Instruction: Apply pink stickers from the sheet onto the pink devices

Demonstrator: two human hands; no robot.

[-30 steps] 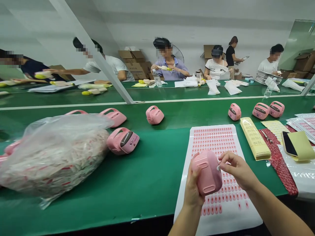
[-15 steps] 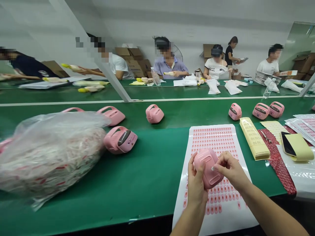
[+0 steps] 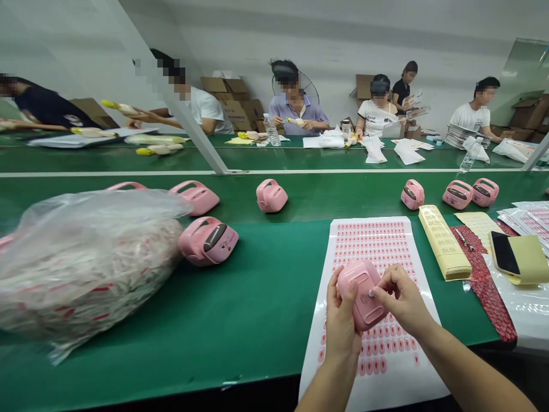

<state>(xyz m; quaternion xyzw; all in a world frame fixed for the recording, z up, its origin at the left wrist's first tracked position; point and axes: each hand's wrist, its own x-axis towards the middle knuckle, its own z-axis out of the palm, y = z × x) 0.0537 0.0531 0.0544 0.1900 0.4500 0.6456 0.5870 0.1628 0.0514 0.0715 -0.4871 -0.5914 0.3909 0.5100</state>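
Observation:
My left hand (image 3: 343, 315) is closed around a pink plastic case (image 3: 363, 280) with rounded corners, held tilted with a flat face towards me. Small dark marks show on that face between two raised bars. My right hand (image 3: 397, 297) pinches thumb against forefinger at the case's right side. Something small and white shows at the thumb tip; whether it is a nail or a separate piece I cannot make out. Below both hands lies a white sticker sheet (image 3: 343, 337) covered with rows of small pink oval stickers, with several gaps near its lower end.
A clear plastic bag (image 3: 98, 269) of small white and red pieces lies left. Pink cases with handles (image 3: 209, 241) stand along the green table (image 3: 257, 320). At right are a yellow sticker stack (image 3: 444, 243), tweezers (image 3: 465, 239) and a phone (image 3: 505, 252). Several co-workers sit opposite.
My hands and the case stay almost in place, the right fingers still at its face. The view has shifted slightly. Across the table, a co-worker at far right no longer holds up the orange-and-white item.

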